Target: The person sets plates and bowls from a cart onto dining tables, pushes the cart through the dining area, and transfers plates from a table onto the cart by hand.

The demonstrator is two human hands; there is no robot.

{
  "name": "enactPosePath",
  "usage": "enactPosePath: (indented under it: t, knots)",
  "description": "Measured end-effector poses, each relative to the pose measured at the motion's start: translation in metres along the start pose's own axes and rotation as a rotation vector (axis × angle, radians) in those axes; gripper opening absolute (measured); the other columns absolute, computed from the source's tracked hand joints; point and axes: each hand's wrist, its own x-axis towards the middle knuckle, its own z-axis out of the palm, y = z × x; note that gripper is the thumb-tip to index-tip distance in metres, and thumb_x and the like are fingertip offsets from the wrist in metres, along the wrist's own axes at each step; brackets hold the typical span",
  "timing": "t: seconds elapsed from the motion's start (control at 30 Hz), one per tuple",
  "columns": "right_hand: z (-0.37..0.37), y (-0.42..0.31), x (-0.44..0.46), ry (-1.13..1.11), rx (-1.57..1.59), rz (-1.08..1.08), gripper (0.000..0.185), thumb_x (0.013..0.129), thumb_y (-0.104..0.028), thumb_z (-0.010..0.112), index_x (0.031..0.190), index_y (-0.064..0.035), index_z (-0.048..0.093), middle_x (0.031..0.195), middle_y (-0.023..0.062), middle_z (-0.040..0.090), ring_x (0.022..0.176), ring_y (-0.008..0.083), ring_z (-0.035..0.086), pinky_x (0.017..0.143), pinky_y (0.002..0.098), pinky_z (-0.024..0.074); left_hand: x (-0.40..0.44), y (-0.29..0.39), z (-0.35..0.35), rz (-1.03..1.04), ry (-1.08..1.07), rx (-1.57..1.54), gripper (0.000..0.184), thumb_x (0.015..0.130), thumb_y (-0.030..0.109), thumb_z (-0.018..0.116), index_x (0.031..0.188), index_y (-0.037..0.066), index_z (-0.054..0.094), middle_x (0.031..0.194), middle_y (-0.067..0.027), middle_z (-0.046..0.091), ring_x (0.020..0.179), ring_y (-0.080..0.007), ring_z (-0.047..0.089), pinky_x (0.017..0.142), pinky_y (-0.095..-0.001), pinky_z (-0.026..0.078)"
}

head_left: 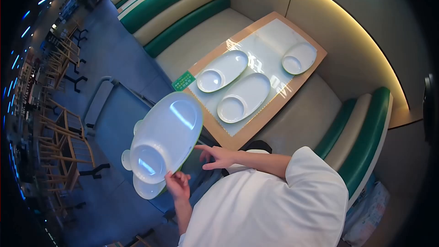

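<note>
left hand (179,184): fingers curled at large plate's (176,128) rim, cannot tell if pinching | right hand (219,157): fingers loosely spread near rim | large plate: left of centre | table (242,130): upper right, three plates (251,90)

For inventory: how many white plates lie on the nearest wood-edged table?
3: first plate near the green card; second plate beside the first, nearer the right hand; third plate at the far end. Others may hide underneath.

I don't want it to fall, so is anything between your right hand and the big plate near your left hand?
Nothing visible is in the way. The right hand is right beside the big plate, though I can't tell whether they touch.
</note>
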Motion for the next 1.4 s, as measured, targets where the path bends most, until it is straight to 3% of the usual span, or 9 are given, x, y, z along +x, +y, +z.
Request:
enactPosePath:
  t: [0.17, 0.33, 0.43, 0.53, 0.63, 0.83, 1.0, 1.27, 1.4]
  knots:
    - [0.01, -0.024, -0.006, 0.584, 0.54, -0.537, 0.077, 0.103, -0.03, 0.062, 0.16, -0.003, 0.019, 0.135, 0.0151, 0.059, 0.121, 0.0235, 0.058, 0.104, 0.0428, 0.0471, 0.011, -0.023, 0.063, 0.01, -0.133, 0.052, 0.037, 0.098, 0.039, 0.048, 0.073, 0.012, 0.05, 0.058, -0.0021, 0.047, 0.045, -0.0158, 0.044, 0.058, -0.0341, 0.048]
    - [-0.002, 0.0, -0.025, 0.843, 0.863, -0.306, 0.036, 0.101, -0.021, 0.065, 0.13, -0.0001, 0.058, 0.121, 0.0072, 0.067, 0.106, 0.0155, 0.065, 0.089, 0.033, 0.0544, 0.003, -0.046, 0.101, -0.028, -0.315, 0.194, 0.036, 0.102, 0.036, 0.047, 0.078, 0.008, 0.053, 0.065, -0.0054, 0.054, 0.05, -0.0176, 0.05, 0.057, -0.0333, 0.05]
    - [-0.008, 0.003, -0.045, 1.014, 0.895, -0.228, 0.034, 0.099, -0.015, 0.064, 0.129, 0.0004, 0.058, 0.12, 0.0066, 0.067, 0.105, 0.0154, 0.065, 0.088, 0.0335, 0.0544, 0.001, -0.046, 0.106, -0.052, -0.45, 0.367, 0.039, 0.103, 0.038, 0.05, 0.087, 0.004, 0.058, 0.074, -0.0069, 0.059, 0.062, -0.0184, 0.057, 0.064, -0.0336, 0.052]
    - [-0.029, 0.021, -0.085, 0.935, 0.921, -0.181, 0.036, 0.098, -0.012, 0.063, 0.131, 0.0012, 0.058, 0.123, 0.0078, 0.066, 0.111, 0.0183, 0.065, 0.098, 0.0347, 0.0527, 0.013, -0.03, 0.086, -0.019, -0.914, 0.56, 0.036, 0.104, 0.032, 0.053, 0.107, -0.003, 0.064, 0.089, -0.0096, 0.067, 0.076, -0.0169, 0.062, 0.071, -0.0319, 0.052]
    - [-0.043, 0.016, -0.114, 0.901, 0.955, -0.199, 0.039, 0.098, -0.012, 0.061, 0.135, 0.0004, 0.056, 0.128, 0.009, 0.065, 0.12, 0.021, 0.063, 0.11, 0.0375, 0.0475, 0.022, -0.011, 0.048, -0.248, -1.09, 0.589, 0.081, 0.095, 0.06, 0.064, 0.144, -0.003, 0.048, 0.126, -0.0155, 0.066, 0.11, -0.0234, 0.066, 0.093, -0.0373, 0.052]
    - [-0.04, 0.034, -0.134, 0.847, 0.889, -0.111, 0.038, 0.098, -0.013, 0.06, 0.134, 0.0008, 0.057, 0.13, 0.0088, 0.064, 0.12, 0.0204, 0.062, 0.11, 0.0366, 0.0466, 0.005, 0.012, 0.041, 0.015, -0.716, 0.373, 0.106, 0.085, 0.066, 0.073, 0.155, -0.002, 0.03, 0.128, -0.0154, 0.065, 0.119, -0.0239, 0.063, 0.103, -0.0393, 0.048]
    - [-0.032, 0.042, -0.119, 0.775, 0.62, 0.001, 0.039, 0.1, -0.018, 0.06, 0.134, 0.0013, 0.057, 0.128, 0.0086, 0.065, 0.115, 0.0183, 0.063, 0.101, 0.0363, 0.0511, 0.009, -0.015, 0.051, 0.042, -0.452, 0.506, 0.05, 0.078, -0.002, 0.069, 0.127, -0.005, 0.062, 0.119, -0.0145, 0.069, 0.108, -0.0262, 0.069, 0.094, -0.0387, 0.054]
    - [-0.019, -0.003, -0.095, 0.903, 0.703, -0.221, 0.061, 0.1, -0.036, 0.068, 0.143, 0.0003, 0.045, 0.119, 0.0091, 0.067, 0.1, 0.0159, 0.067, 0.082, 0.0327, 0.0577, 0.01, -0.041, 0.066, -0.102, -0.314, 0.117, 0.057, 0.067, -0.011, 0.054, 0.124, -0.008, 0.058, 0.113, -0.0132, 0.066, 0.104, -0.0252, 0.067, 0.089, -0.0349, 0.055]
    - [-0.008, 0.014, -0.091, 0.84, 0.705, 0.053, 0.053, 0.1, -0.034, 0.068, 0.136, 0.0004, 0.048, 0.106, 0.0096, 0.069, 0.086, 0.0148, 0.069, 0.073, 0.031, 0.057, 0.014, -0.053, 0.086, -0.062, -0.278, 0.194, 0.053, 0.068, -0.009, 0.054, 0.121, -0.008, 0.058, 0.112, -0.0127, 0.065, 0.1, -0.0223, 0.067, 0.085, -0.0314, 0.054]
